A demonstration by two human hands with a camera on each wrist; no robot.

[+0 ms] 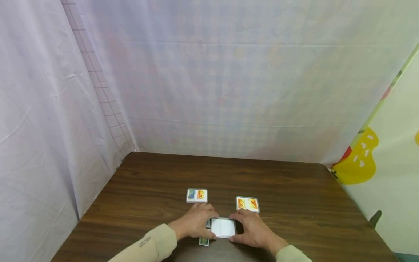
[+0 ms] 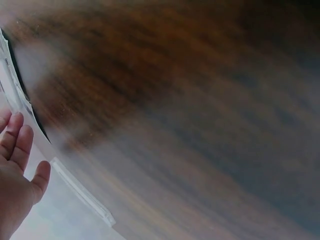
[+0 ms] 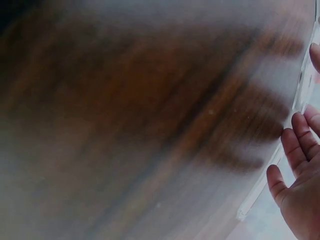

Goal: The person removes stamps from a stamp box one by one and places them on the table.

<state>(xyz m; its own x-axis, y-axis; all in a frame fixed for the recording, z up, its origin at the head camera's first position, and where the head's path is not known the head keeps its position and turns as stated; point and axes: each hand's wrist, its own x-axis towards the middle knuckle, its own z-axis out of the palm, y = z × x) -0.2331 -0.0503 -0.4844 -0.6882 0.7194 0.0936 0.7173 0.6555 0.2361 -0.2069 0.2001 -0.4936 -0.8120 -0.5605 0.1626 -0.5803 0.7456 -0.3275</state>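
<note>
Both hands hold a flat, clear-edged rectangular case (image 1: 223, 228) with a white, two-part face, low over the near middle of the table. My left hand (image 1: 196, 222) grips its left side, thumb at the near corner and fingers at the far one. On the opposite side my right hand (image 1: 253, 229) grips it the same way. A small greenish stamp-like paper (image 1: 203, 241) lies by the left thumb, and part of another piece shows between the left fingers and thumb. In the wrist views, the left hand (image 2: 20, 175) and right hand (image 3: 300, 185) appear only at the edges.
Two similar cases lie farther back: one with a blue and an orange picture (image 1: 197, 195) beyond the left hand, one with two orange pictures (image 1: 247, 204) just beyond the right fingers. The brown wooden table (image 1: 157, 174) ends at white curtains (image 1: 226, 91).
</note>
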